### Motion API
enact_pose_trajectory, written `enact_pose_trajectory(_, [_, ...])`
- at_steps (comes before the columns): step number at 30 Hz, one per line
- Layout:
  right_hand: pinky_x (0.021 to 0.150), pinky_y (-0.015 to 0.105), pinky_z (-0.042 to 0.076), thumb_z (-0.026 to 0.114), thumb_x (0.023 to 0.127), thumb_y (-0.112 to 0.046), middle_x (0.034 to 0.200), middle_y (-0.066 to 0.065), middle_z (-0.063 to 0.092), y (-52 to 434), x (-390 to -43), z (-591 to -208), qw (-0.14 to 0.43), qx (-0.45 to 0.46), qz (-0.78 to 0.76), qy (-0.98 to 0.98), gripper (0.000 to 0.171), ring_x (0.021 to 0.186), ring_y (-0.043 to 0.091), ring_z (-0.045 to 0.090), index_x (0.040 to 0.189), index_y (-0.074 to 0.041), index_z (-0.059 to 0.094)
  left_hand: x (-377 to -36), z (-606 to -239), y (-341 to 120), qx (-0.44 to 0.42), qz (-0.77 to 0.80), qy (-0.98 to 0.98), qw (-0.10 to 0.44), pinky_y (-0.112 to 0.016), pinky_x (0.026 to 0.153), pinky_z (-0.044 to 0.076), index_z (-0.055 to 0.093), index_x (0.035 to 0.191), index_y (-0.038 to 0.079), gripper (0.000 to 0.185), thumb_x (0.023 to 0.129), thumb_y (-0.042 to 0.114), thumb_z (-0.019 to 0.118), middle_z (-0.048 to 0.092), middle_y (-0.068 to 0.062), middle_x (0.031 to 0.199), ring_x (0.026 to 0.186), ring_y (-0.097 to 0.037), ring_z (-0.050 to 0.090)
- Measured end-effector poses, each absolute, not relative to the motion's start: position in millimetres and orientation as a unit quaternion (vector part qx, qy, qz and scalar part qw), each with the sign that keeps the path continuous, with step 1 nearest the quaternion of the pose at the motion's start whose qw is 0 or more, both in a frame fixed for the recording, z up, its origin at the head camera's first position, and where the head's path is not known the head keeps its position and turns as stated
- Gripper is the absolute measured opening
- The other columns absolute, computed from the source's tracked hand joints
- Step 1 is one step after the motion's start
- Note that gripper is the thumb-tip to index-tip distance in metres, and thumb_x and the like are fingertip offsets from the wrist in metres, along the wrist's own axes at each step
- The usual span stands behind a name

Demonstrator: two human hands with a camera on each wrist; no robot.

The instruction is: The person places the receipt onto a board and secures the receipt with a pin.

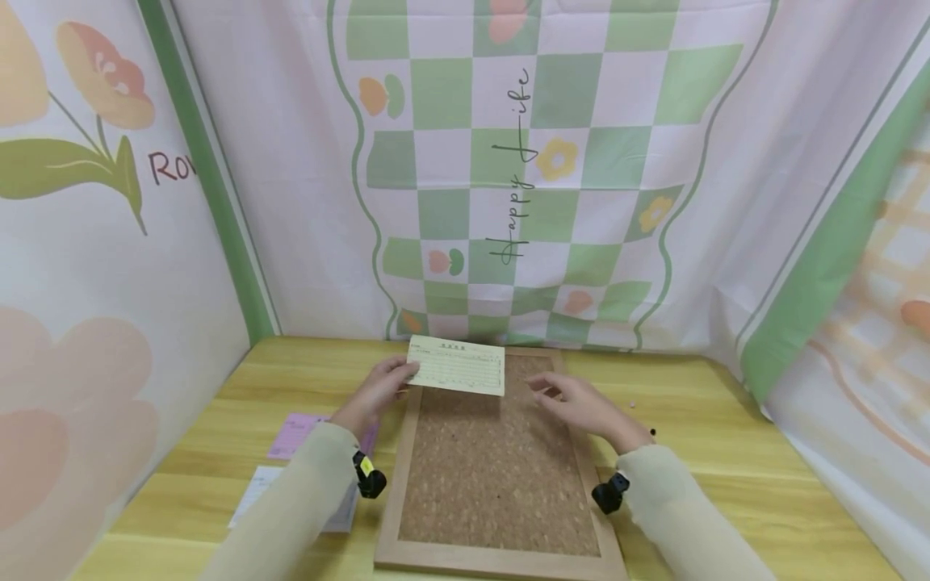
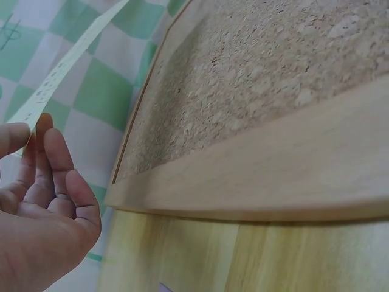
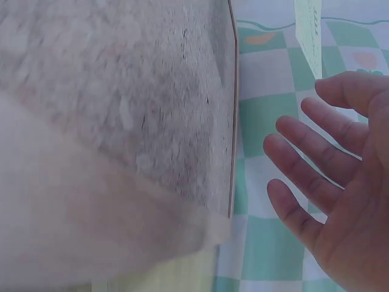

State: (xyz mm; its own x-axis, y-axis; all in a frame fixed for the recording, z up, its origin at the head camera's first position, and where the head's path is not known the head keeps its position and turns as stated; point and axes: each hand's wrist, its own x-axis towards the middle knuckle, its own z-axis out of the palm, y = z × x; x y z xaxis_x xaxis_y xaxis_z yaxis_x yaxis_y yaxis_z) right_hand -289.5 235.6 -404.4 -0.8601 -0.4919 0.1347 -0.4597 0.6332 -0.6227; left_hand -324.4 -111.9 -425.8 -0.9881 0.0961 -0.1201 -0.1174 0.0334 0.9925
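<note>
A pale yellow printed slip [image 1: 456, 365] is held over the far left corner of a wood-framed cork board [image 1: 494, 476] lying on the table. My left hand [image 1: 378, 391] pinches the slip's left edge; in the left wrist view the slip [image 2: 61, 67] runs up from my fingertips [image 2: 27, 131]. My right hand [image 1: 574, 403] hovers over the board's right part with fingers relaxed and holding nothing. In the right wrist view its open palm [image 3: 340, 188] sits beside the board's edge [image 3: 233, 121], with the slip [image 3: 309, 33] above.
A pink note [image 1: 298, 434] and a white printed sheet [image 1: 257, 488] lie left of the board on the wooden table [image 1: 763, 484]. Tiny pins [image 1: 632, 404] lie right of the board. Patterned cloth walls [image 1: 508, 161] close in the back and sides.
</note>
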Motion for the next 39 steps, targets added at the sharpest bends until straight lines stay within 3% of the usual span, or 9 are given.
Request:
enact_pose_trajectory(9, [0.092,0.051,0.051,0.054,0.105,-0.023,0.138,0.02,0.056,221,-296,-405,0.028,-0.244,-0.369,0.896,0.039,0.116,0.034,0.059,0.139,-0.005,0.055,-325,-429,-105,0.001,0.692,0.716,0.086,-0.048,0.105,0.04,0.055,0.134,0.0,0.043,0.102,0.027,0.059,0.066,-0.008,0.114,0.108,-0.026,0.058])
enact_pose_trajectory(18, [0.092,0.05,0.051,0.057,0.104,-0.022,0.13,0.018,0.059,212,-300,-406,0.027,-0.229,-0.416,0.88,0.034,0.116,0.037,0.058,0.132,-0.004,0.055,-323,-429,-101,0.012,0.706,0.703,0.091,-0.046,0.1,0.042,0.056,0.132,-0.001,0.039,0.103,0.026,0.056,0.066,-0.004,0.107,0.111,-0.034,0.055])
enact_pose_trajectory(28, [0.096,0.052,0.047,0.055,0.104,-0.017,0.122,0.02,0.06,209,-302,-408,0.006,-0.212,-0.45,0.867,0.031,0.115,0.036,0.057,0.128,0.003,0.052,-322,-434,-100,0.01,0.709,0.699,0.092,-0.042,0.097,0.045,0.055,0.135,-0.001,0.042,0.103,0.026,0.058,0.064,-0.007,0.112,0.103,-0.024,0.057])
enact_pose_trajectory(39, [0.096,0.059,0.046,0.054,0.105,-0.033,0.116,0.019,0.063,208,-303,-406,0.058,-0.153,-0.501,0.85,0.054,0.107,0.041,0.062,0.141,0.005,0.04,-322,-431,-94,0.004,0.709,0.697,0.105,-0.045,0.1,0.042,0.053,0.137,0.0,0.046,0.103,0.03,0.058,0.064,-0.006,0.111,0.117,-0.037,0.053])
